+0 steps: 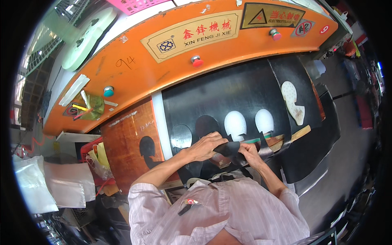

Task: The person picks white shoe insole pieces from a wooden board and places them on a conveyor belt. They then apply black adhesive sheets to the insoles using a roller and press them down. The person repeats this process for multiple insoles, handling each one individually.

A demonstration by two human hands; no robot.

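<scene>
A large black sheet (196,96), rubber-like or leather-like, lies across the work surface, with several rounded, sole-shaped openings along its near side. White shows through some of them. At the sheet's near edge, my left hand (206,147) is closed over a turned-up flap (229,149), its fingers pointing right. Just to the right, my right hand (250,155) pinches the other end of that flap. The fingertips under the flap are partly hidden. Right of my right hand, the near edge curls up in narrow strips beside a wooden bar (301,133).
An orange machine beam (134,73) with red buttons (197,61) and a green button (108,91) spans the far side. A white speckled sole-shaped piece (289,96) lies on the right. Leftward are a brown board (118,143), a pen pouch (94,108) and clear plastic bags (67,183).
</scene>
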